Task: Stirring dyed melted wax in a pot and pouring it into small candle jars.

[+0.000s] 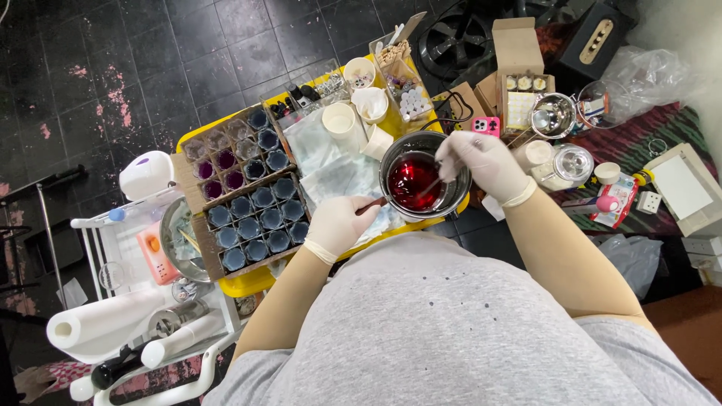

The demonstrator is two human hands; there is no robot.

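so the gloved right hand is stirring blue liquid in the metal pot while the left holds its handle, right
Not quite: the liquid in the metal pot is deep red, not blue, as the head view shows. The rest stands: the gloved right hand stirs and the left hand holds the handle.

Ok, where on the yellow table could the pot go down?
Only the plastic sheet, between the jar trays and the pot, is bare. Cups crowd the far edge. Left hand grips the pot's handle; right hand stirs.

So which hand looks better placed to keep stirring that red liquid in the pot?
Probably the right hand: it is over the metal pot and grips the thin stirrer dipped in the red liquid. The left hand is on the pot's handle, steadying it.
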